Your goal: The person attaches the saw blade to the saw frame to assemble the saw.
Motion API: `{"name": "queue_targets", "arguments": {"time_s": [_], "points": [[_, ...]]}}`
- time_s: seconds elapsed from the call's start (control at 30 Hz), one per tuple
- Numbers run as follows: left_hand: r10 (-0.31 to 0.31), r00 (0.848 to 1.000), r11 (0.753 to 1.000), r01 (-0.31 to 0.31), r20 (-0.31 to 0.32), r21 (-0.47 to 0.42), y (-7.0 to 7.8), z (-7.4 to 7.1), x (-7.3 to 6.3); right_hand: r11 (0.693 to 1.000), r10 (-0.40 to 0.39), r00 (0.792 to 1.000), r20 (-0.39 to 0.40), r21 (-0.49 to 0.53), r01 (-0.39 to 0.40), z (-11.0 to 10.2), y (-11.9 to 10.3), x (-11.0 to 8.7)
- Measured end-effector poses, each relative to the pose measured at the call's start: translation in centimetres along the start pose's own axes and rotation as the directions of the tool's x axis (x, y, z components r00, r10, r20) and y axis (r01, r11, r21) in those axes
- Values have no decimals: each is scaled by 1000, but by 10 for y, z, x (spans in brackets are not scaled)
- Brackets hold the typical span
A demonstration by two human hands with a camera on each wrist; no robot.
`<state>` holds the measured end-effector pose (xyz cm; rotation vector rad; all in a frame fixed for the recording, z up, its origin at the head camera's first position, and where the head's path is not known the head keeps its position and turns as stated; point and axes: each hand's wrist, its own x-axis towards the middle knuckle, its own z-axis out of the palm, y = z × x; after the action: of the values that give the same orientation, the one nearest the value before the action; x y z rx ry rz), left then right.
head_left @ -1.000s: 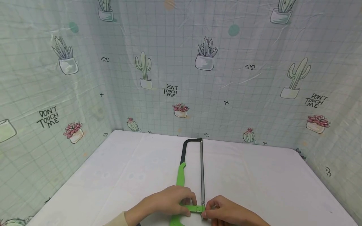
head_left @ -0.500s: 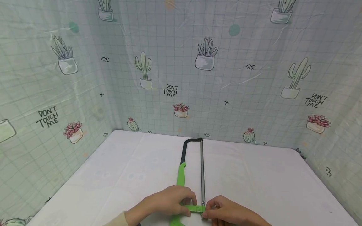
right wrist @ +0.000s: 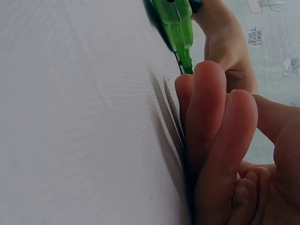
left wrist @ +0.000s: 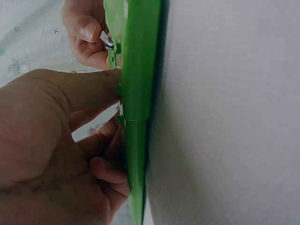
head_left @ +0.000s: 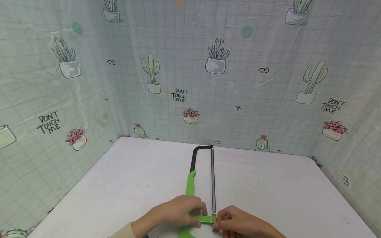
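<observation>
So there's a cactus-print sheet (head_left: pixel 184 43) hung behind a white counter (head_left: pixel 262 191), with a hacksaw (head_left: pixel 190 185) lying flat on it. Left hand (head_left: pixel 186 208) is curled over the hacksaw's green frame, fingers straddling the crosspiece (head_left: pixel 205 219). Right hand (head_left: pixel 235 219) looks to be pinching the little metal fitting (left wrist: pixel 108 43) at the hacksaw's near end. IMO: pin the frame firmly, work that fitting in small moves, and mind the blade (head_left: pixel 213 185) running down the hacksaw's right side. Main thing in the way is fingers: both hands crowd that corner of the hacksaw. Can't make out the teeth.
</observation>
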<state>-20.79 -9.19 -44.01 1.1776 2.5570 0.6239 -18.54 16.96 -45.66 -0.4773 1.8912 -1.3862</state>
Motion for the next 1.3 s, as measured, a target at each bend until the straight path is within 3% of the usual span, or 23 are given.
{"name": "queue_targets", "arguments": {"time_s": [0.8,1.3], "points": [[-9,1000,1000,9,2,24,2,2,-2,998,-55,996,63,5,55,-5,3,-1],[26,999,998,-27,25,56,6,0,-4,999,-50,997,57,-13,51,-6,4,0]]}}
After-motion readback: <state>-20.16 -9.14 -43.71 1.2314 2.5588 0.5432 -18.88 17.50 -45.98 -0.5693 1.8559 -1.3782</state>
